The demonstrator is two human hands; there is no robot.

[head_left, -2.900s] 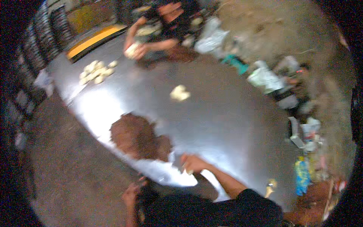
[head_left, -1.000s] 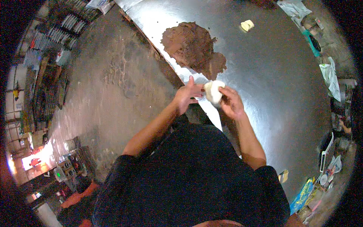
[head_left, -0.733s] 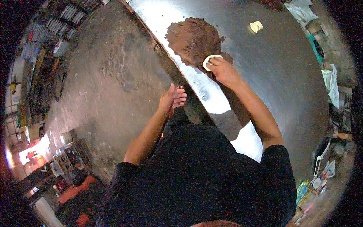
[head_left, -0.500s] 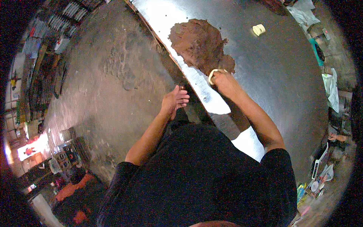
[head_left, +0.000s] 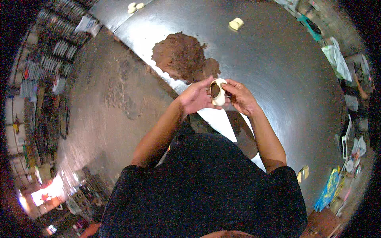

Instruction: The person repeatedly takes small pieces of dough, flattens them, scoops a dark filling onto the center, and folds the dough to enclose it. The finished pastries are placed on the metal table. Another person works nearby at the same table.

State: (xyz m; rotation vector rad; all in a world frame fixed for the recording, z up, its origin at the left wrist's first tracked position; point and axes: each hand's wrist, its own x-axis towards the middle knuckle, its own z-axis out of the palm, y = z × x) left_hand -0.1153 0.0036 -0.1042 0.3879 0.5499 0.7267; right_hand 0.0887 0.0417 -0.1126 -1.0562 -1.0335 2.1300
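Note:
Between my two hands is a cream-coloured piece of dough (head_left: 218, 100) with a dark brown lump of filling (head_left: 215, 90) showing in it. My left hand (head_left: 194, 98) cups the dough from the left, its fingers partly hidden under and behind it. On the other side, my right hand (head_left: 243, 98) pinches the dough's edge between thumb and fingers. Just beyond the hands, a large mound of moist brown paste (head_left: 178, 55) lies on the shiny metal table (head_left: 274, 79).
Farther off, pale dough pieces (head_left: 235, 23) lie on the table, with several more dough pieces (head_left: 135, 7) at its far left. Left of the table edge is a worn, stained floor (head_left: 99, 91). Plastic bags (head_left: 335, 59) and a blue-yellow packet (head_left: 327, 190) lie along the right side.
My right hand has drawn back from the paste mound with the dough, which now carries brown filling. My left hand has come up and right to meet it. The whole view has shifted.

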